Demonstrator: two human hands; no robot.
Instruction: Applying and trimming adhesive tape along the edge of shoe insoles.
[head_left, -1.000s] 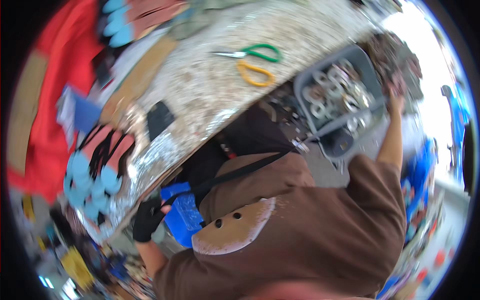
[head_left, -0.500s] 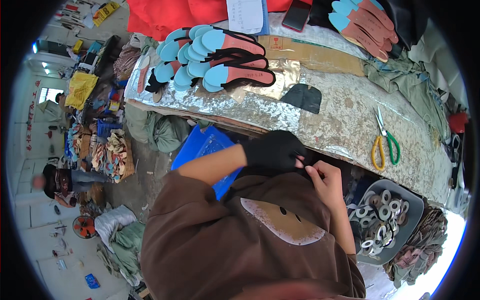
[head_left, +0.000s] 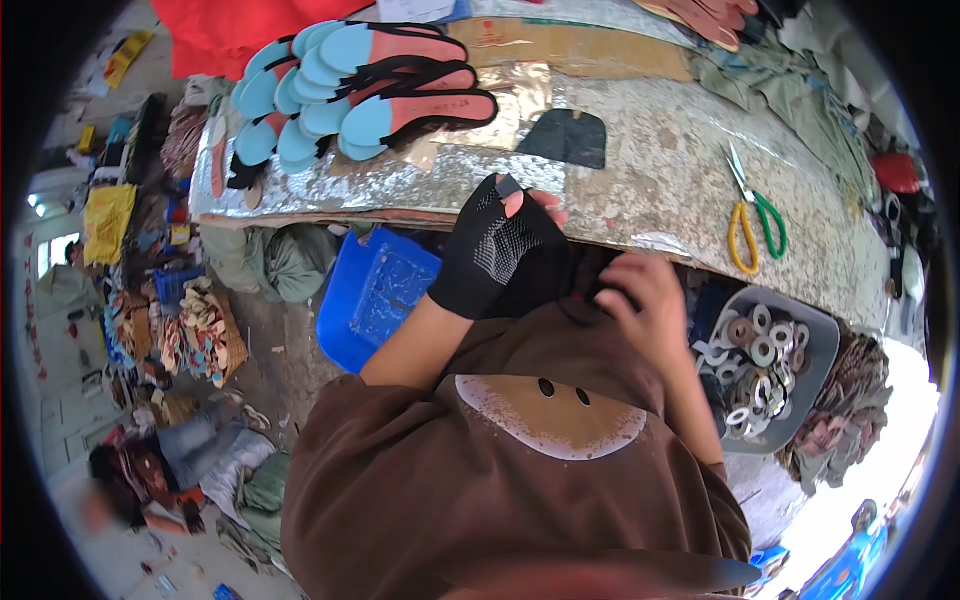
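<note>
My left hand [head_left: 505, 245] wears a black half-finger glove with white grip dots, its bare fingertips showing. It is raised at the table's front edge, palm partly toward me, with the fingers loosely bent and nothing visible in them. My right hand [head_left: 645, 305] is bare and blurred, apart from the left and over my lap, thumb and fingers spread around a dark gap. Whether anything dark lies behind those fingers I cannot make out. Beyond my hands, a dark, rounded flat piece [head_left: 565, 138] lies on the worktable [head_left: 640, 200]. Scissors [head_left: 748, 215] with yellow and green handles rest farther right.
Blue-and-pink insoles [head_left: 375, 95] with black edging are piled at the table's back left. Below the edge are a blue bin [head_left: 375, 290] and a grey tub [head_left: 825, 350] of tape rolls [head_left: 762, 350]. Another person [head_left: 165, 465] is off to the left.
My hands have separated. The gloved left hand has risen toward the table edge and turned its palm up, while the right has let go of it. The view has shifted, and the other person appears closer.
</note>
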